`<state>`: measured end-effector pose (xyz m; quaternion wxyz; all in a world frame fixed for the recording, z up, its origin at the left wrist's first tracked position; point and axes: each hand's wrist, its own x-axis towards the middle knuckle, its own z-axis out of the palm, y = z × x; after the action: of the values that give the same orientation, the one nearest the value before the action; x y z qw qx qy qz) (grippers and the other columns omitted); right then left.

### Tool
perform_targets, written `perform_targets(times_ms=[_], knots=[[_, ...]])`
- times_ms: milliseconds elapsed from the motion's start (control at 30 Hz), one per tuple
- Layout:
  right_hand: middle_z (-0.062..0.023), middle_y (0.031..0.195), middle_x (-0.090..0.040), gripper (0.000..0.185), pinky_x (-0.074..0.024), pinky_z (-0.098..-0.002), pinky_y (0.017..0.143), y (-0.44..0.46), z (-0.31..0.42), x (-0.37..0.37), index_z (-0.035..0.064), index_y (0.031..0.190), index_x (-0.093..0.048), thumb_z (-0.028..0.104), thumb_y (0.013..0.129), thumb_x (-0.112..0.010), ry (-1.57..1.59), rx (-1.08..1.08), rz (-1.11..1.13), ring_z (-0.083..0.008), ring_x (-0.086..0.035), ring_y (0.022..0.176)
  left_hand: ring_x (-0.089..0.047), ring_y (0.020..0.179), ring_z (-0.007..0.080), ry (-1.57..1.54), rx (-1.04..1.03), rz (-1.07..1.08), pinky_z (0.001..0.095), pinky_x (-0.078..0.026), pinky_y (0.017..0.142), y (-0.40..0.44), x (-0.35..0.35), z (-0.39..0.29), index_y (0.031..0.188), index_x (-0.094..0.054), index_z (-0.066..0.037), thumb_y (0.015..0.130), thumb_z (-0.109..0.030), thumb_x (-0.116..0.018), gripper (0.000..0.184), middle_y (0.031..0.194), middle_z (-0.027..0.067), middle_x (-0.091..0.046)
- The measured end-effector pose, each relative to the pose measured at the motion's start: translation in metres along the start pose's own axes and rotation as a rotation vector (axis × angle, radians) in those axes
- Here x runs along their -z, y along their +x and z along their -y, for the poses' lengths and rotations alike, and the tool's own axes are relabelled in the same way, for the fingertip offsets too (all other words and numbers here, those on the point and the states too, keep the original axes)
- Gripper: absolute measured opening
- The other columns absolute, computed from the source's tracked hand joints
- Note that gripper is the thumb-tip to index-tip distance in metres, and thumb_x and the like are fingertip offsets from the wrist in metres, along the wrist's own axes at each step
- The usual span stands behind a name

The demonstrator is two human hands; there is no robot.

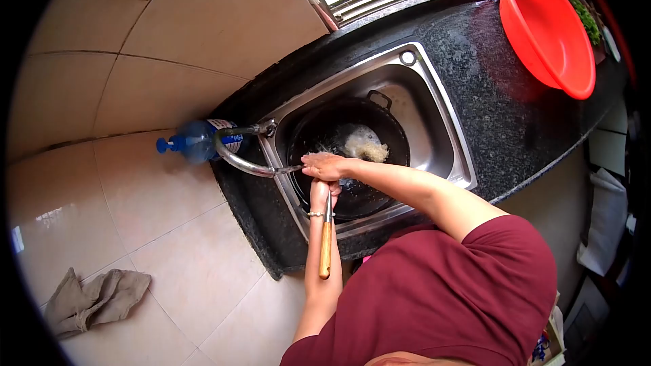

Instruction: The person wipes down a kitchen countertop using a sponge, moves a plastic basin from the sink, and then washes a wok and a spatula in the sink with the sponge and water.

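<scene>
My left hand point(323, 194) is closed around the metal shaft of a utensil with a wooden handle point(325, 251). The handle points back along my forearm, and the working end is hidden by my hands. Just above it, my right hand point(324, 165) lies flat with its fingers stretched out, under the stream from the curved faucet point(245, 165). Both hands are over a black pan point(308, 132) with a loop handle, which sits in the steel sink point(434, 137). Inside the pan are some water and a pale yellowish, stringy clump point(366, 149).
A blue bottle with a pump top point(196, 142) stands left of the faucet. On the dark stone counter point(468, 68), a red basin point(553, 34) rests at the right, with greens point(584, 20) behind it. A grey-brown cloth point(102, 298) is against the tiles at lower left.
</scene>
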<state>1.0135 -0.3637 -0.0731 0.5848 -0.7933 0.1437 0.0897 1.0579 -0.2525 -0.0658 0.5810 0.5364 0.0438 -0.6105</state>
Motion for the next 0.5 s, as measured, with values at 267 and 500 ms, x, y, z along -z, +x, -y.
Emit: perform_targets(times_ms=[267, 500], knots=[[-0.0165, 0.116, -0.054, 0.047, -0.0352, -0.0394, 0.096, 0.001, -0.021, -0.016, 0.0035, 0.111, -0.056, 0.04, 0.09, -0.036, -0.267, -0.029, 0.03, -0.0312, -0.048, 0.112, -0.036, 0.038, 0.0077, 0.452, 0.015, -0.234, 0.0215, -0.026, 0.031, -0.021, -0.007, 0.016, 0.086, -0.049, -0.004, 0.082, -0.002, -0.042, 0.008, 0.064, 0.0047, -0.047], [-0.0111, 0.07, -0.062, 0.023, -0.0503, -0.03, 0.055, 0.019, -0.033, -0.032, 0.0004, 0.08, -0.061, 0.022, 0.086, -0.055, 1.153, -0.301, -0.344, -0.0195, -0.061, 0.06, -0.038, 0.043, 0.0098, -0.057, 0.208, -0.246, 0.0211, -0.028, 0.034, 0.001, 0.008, 0.015, 0.08, -0.048, -0.003, 0.081, -0.005, -0.043, 0.005, 0.063, 0.0045, -0.046]])
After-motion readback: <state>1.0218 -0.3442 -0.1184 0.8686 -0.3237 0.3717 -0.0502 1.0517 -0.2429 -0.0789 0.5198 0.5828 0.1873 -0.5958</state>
